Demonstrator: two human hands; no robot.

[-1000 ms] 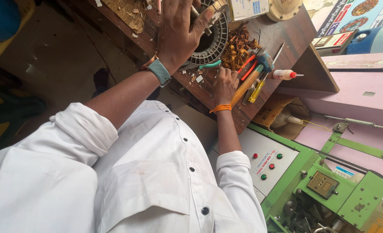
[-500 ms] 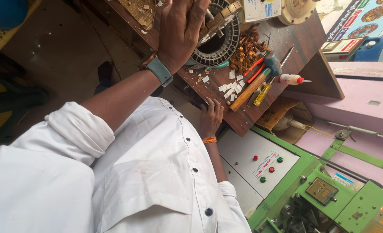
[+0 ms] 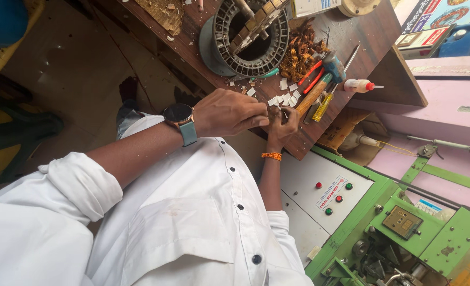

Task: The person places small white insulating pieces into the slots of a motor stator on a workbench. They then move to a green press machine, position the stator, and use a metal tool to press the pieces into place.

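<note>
While both hands meet at the near edge of the wooden bench [image 3: 362, 37], the left hand [image 3: 229, 112] lies with its fingers curled in, thumb and fingertips pinched together toward the right hand [image 3: 282, 127], which has its fingers bent close in the same spot; something small sits between them, too small and too hidden to name. A dark watch with a teal strap [image 3: 181, 119] sits on the left wrist, and an orange thread band [image 3: 271, 155] circles the right wrist. Just beyond the fingertips, small white paper slips [image 3: 283, 98] lie scattered on the bench. Beside them rest a hammer with a wooden handle [image 3: 318, 89], a yellow-handled screwdriver [image 3: 325, 105] and red-handled pliers [image 3: 312, 74], all lying close together. A small white bottle with a red cap [image 3: 358, 85] lies on its side near the tools. Farther back stands a round grey slotted metal ring [image 3: 245, 39], with a pile of tangled copper wire [image 3: 301, 53] touching its right side. Below the bench edge, to the person's right, stands a green machine with a white panel of red and green buttons [image 3: 330, 198]. White rolled-up sleeves [image 3: 81, 185] cover both arms.
</note>
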